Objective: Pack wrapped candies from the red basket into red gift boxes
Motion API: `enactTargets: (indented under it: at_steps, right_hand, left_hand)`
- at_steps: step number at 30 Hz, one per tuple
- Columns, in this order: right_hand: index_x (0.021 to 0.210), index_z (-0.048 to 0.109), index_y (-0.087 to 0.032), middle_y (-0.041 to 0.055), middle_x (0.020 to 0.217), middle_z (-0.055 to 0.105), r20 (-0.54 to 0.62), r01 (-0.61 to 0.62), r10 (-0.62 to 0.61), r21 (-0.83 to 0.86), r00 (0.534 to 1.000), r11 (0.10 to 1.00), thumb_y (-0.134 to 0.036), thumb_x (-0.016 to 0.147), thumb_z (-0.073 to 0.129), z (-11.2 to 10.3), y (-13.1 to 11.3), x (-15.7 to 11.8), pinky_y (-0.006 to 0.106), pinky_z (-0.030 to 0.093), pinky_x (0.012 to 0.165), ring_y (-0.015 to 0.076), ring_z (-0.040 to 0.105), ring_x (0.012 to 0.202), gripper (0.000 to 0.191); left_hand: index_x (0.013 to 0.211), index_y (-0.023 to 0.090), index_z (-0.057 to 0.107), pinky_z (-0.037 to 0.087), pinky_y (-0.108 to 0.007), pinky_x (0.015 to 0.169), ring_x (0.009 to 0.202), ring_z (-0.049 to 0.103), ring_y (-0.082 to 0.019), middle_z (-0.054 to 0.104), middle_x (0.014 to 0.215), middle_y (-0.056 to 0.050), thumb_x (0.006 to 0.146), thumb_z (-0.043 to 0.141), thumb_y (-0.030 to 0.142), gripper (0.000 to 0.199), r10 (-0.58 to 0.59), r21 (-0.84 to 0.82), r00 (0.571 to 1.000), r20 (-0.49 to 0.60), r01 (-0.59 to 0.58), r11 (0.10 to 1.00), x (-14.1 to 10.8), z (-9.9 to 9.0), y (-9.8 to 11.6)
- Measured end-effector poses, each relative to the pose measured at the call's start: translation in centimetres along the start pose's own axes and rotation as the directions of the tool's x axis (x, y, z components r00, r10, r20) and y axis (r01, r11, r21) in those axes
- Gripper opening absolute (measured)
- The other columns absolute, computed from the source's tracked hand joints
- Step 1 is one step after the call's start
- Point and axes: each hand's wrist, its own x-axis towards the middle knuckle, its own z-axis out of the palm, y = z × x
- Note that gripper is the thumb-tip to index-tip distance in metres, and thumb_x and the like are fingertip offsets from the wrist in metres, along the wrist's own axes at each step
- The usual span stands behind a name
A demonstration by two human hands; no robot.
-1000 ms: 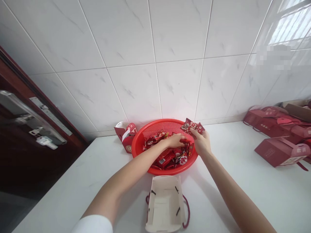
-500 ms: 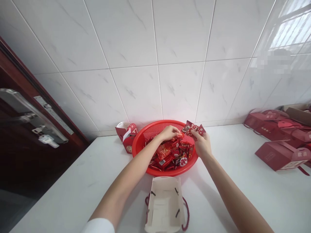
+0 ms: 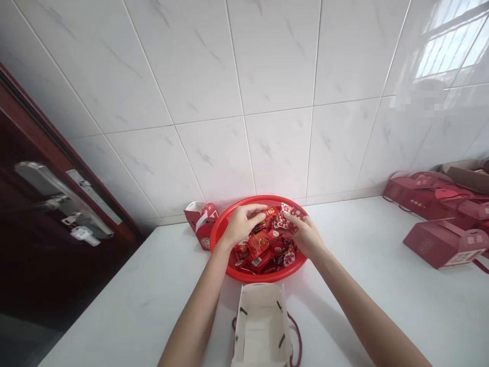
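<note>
My left hand (image 3: 243,224) is closed over the red basket (image 3: 218,250), thumb and fingers pinching a shiny red-orange candy packet (image 3: 270,213). Beside it, my right hand (image 3: 305,235) grips a red packet with a white flower pattern (image 3: 283,216); whether it is one packet or a small stack I cannot tell. Several red wrapped candies (image 3: 260,244) fill the basket below both hands. In front of the basket an open carton with a cream interior (image 3: 262,326) and dark red cord handles lies on the white table; no candy shows inside it.
Small red gift boxes (image 3: 202,224) stand behind the basket's left side. More dark red boxes (image 3: 445,244) are grouped at the right, against the tiled wall (image 3: 278,153). A dark door with a key in its lock (image 3: 84,234) is at the left.
My left hand has pulled back to the left and lifted a red-orange packet. My right hand has moved left, bringing its patterned packet close to the left hand's. The view has shifted slightly.
</note>
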Motion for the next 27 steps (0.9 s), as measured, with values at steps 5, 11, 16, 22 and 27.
enactTargets:
  at_steps: [5, 11, 16, 22, 27]
  right_hand:
    - [0.081, 0.076, -0.019, 0.0049, 0.086, 0.077, 0.059, -0.022, 0.024, -0.026, 0.998, 0.999, -0.036, 0.066, 0.091, 0.5, -0.2, -0.9, 0.038, 0.063, 0.076, 0.0263, 0.072, 0.091, 0.027]
    - [0.085, 0.077, -0.019, 0.0057, 0.092, 0.079, 0.053, -0.042, 0.043, -0.025, 0.998, 0.999, -0.033, 0.064, 0.092, 0.7, -0.9, -1.5, 0.034, 0.061, 0.077, 0.0251, 0.073, 0.091, 0.030]
    - [0.084, 0.078, -0.019, 0.0051, 0.090, 0.079, 0.011, -0.081, 0.080, 0.025, 0.997, 0.996, -0.031, 0.065, 0.091, 0.8, -1.4, -1.7, 0.034, 0.062, 0.077, 0.0249, 0.073, 0.092, 0.027]
    - [0.095, 0.079, -0.020, 0.0076, 0.095, 0.081, 0.149, -0.094, 0.088, 0.039, 0.985, 0.995, -0.035, 0.074, 0.085, 1.7, -1.6, -2.5, 0.038, 0.062, 0.084, 0.0291, 0.075, 0.101, 0.026]
    - [0.096, 0.080, -0.019, 0.0088, 0.102, 0.080, 0.148, -0.079, 0.070, 0.059, 0.987, 0.995, -0.035, 0.072, 0.086, 1.9, -1.6, -2.8, 0.038, 0.061, 0.089, 0.0305, 0.072, 0.109, 0.030]
  left_hand:
    - [0.105, 0.018, 0.079, 0.060, -0.038, 0.090, 0.098, 0.074, -0.025, 0.080, 0.101, -0.007, 0.076, 0.076, 0.032, 0.033, -0.005, -0.012, 0.991, -0.133, 0.003, 1.000, -1.9, -0.6, 0.6]
    - [0.100, 0.016, 0.080, 0.061, -0.038, 0.089, 0.094, 0.075, -0.025, 0.081, 0.097, -0.008, 0.073, 0.077, 0.035, 0.033, 0.001, -0.039, 0.965, -0.263, -0.012, 0.999, -2.5, -0.4, 0.2]
    - [0.093, 0.018, 0.079, 0.060, -0.038, 0.090, 0.096, 0.075, -0.025, 0.080, 0.100, -0.007, 0.075, 0.077, 0.037, 0.026, 0.009, -0.088, 0.953, -0.302, -0.037, 0.995, -2.9, -0.1, 0.1]
    - [0.091, 0.020, 0.077, 0.059, -0.034, 0.087, 0.096, 0.073, -0.023, 0.077, 0.098, -0.005, 0.079, 0.074, 0.037, 0.021, 0.077, -0.085, 0.935, -0.346, -0.113, 0.990, -3.2, 0.3, 0.7]
    - [0.089, 0.022, 0.077, 0.059, -0.033, 0.086, 0.093, 0.072, -0.022, 0.078, 0.097, -0.003, 0.078, 0.074, 0.037, 0.019, 0.048, -0.134, 0.949, -0.312, -0.094, 0.986, -3.4, 0.6, 1.4]
